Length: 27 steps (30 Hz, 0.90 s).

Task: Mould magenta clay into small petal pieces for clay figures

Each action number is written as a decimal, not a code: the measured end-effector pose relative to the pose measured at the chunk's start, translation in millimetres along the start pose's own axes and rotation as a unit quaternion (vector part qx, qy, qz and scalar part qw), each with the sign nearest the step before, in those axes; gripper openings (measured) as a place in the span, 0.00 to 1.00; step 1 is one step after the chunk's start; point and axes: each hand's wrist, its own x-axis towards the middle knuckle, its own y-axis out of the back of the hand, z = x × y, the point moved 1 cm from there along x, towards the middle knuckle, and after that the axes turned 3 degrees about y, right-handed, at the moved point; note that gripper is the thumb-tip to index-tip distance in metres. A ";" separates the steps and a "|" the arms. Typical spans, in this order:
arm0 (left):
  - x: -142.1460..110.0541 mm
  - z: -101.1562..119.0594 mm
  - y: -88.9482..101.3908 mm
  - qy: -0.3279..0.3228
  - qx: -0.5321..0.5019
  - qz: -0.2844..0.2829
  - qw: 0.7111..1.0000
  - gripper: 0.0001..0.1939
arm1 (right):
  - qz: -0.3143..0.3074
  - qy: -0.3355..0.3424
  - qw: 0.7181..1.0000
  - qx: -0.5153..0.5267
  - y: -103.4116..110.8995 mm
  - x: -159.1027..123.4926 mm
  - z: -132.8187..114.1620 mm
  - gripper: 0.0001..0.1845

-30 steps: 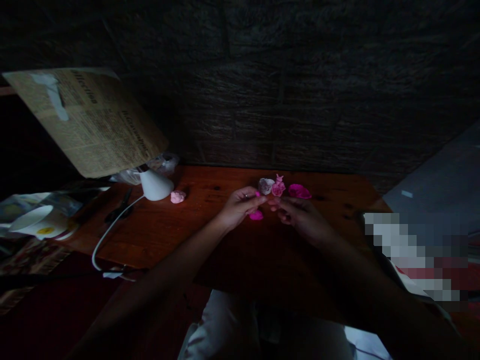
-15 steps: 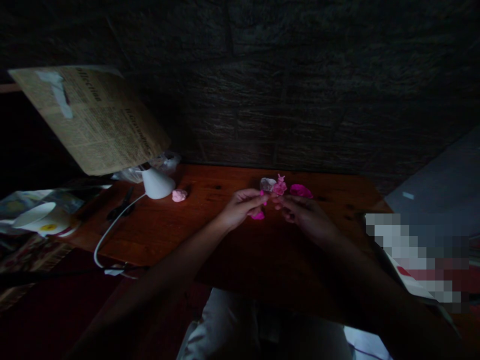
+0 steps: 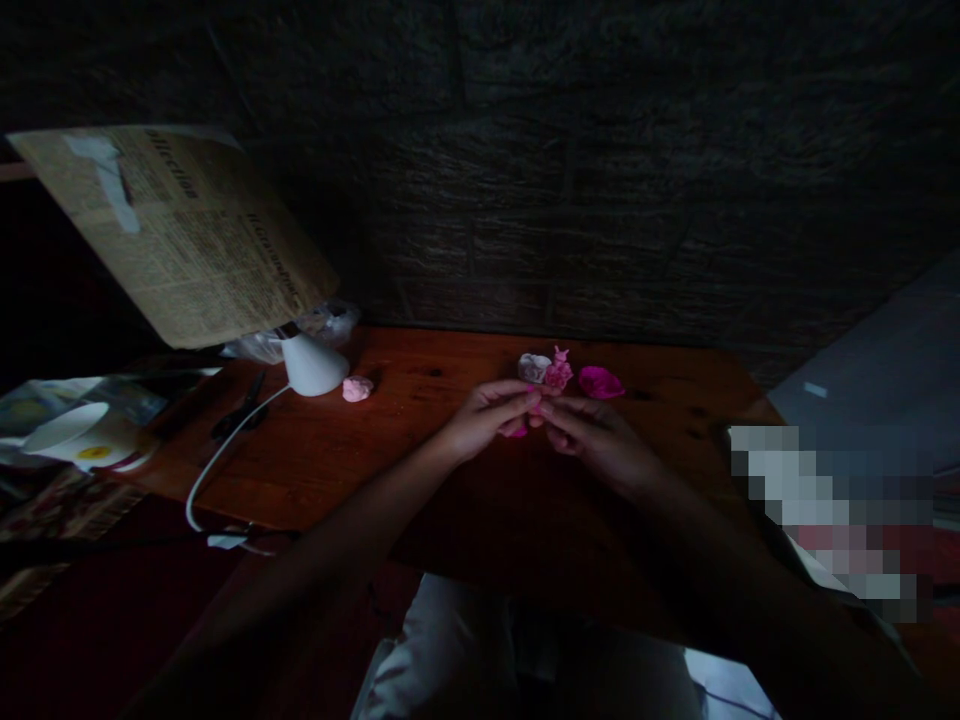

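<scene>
Over the middle of the table, my left hand [image 3: 487,415] pinches a small piece of magenta modelling clay [image 3: 533,394] between thumb and fingertips. My right hand [image 3: 600,438] meets it from the other side, its fingertips closed on the same piece. The hands mostly cover the clay, so its shape is unclear. Just below the left fingers shows part of another magenta lump [image 3: 517,431]. Behind the hands stand a whitish lump [image 3: 534,368] and a small pink figure [image 3: 559,371] with bumpy sides. A flattened magenta piece [image 3: 601,381] lies to their right.
A lamp with a newsprint shade [image 3: 187,240] and white base [image 3: 313,366] stands at left, beside a pale pink lump [image 3: 358,388]. Dark scissors [image 3: 238,415] lie near its white cord [image 3: 214,470]. A white cup [image 3: 82,437] is farther left. A stone-patterned wall [image 3: 480,200] rises behind the table.
My right hand has moved left, so its fingertips now meet those of my left hand at the magenta clay. Before, a small gap separated them. The objects on the table stay in place.
</scene>
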 end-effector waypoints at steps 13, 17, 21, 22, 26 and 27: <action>-0.9 5.0 -3.1 0.010 -0.049 0.016 0.999 0.19 | -0.005 -0.037 0.997 0.060 -5.6 -0.8 -3.8 0.19; 1.0 4.0 -1.3 -0.006 -0.053 0.022 0.998 0.17 | -0.013 -0.055 0.996 0.073 -5.3 -1.1 -1.8 0.19; 1.7 2.3 -0.1 -0.007 -0.040 0.030 0.999 0.19 | -0.021 -0.074 0.995 0.068 -7.2 -2.4 -1.3 0.21; 1.5 2.4 -0.2 -0.005 -0.039 0.032 0.999 0.20 | -0.024 -0.076 0.995 0.067 -7.8 -2.8 -1.8 0.22; 0.2 4.0 -1.8 0.008 -0.039 0.014 0.999 0.22 | -0.033 -0.066 0.995 0.065 -8.0 -3.3 -3.8 0.23; 0.0 4.3 -2.0 0.013 -0.039 0.003 0.999 0.23 | -0.032 -0.059 0.996 0.066 -7.5 -3.1 -3.9 0.22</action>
